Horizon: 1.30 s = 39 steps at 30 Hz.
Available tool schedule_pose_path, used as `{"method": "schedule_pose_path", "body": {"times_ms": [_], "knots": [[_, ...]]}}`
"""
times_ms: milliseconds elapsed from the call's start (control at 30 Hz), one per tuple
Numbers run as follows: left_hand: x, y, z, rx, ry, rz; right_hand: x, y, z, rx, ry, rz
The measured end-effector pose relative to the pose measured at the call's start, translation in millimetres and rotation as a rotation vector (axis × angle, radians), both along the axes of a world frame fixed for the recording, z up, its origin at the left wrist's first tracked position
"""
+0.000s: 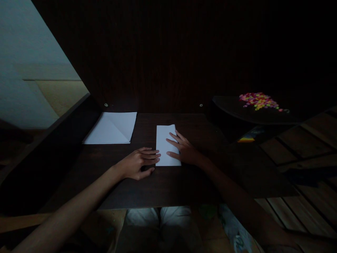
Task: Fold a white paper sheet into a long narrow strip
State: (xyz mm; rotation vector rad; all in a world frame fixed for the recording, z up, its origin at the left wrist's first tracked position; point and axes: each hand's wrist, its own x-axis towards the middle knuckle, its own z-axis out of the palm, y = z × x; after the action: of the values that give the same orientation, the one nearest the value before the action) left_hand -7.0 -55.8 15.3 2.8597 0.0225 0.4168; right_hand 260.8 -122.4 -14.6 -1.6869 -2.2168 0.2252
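Observation:
A folded sheet of white paper lies on the dark wooden desk in front of me. Its top right corner lifts slightly where the layers meet. My left hand rests at the sheet's left edge, fingers stretched out with their tips on the paper and the thumb on the desk. Across the right side of the sheet, my right hand lies with its fingers spread flat. To the left sits a stack of white paper, its top sheet marked by a diagonal crease.
At the right, a curved dark shelf bears a pile of small colourful pieces. Under it is a rainbow-striped item. A dark panel rises behind the desk. A plastic bag lies below on the right.

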Motion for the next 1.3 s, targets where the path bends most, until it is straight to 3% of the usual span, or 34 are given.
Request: {"method": "schedule_pose_path", "body": {"times_ms": [200,567,800,1067,1300], "knots": [[0,-4,0.2,0.094,0.052,0.030,-1,0,2,-0.027,-0.014,-0.009],[2,-3,-1.8,0.007,-0.002,0.034,2,1,1,-0.048,0.009,-0.006],[4,-4,-3.6,-0.034,0.000,0.111,1,0,3,-0.075,0.019,-0.017],[8,-4,0.5,-0.016,0.128,0.159,-1,0,9,-0.105,-0.015,-0.001],[14,-6,-2.8,0.013,0.070,0.209,7,2,6,-0.071,0.000,0.041]]}}
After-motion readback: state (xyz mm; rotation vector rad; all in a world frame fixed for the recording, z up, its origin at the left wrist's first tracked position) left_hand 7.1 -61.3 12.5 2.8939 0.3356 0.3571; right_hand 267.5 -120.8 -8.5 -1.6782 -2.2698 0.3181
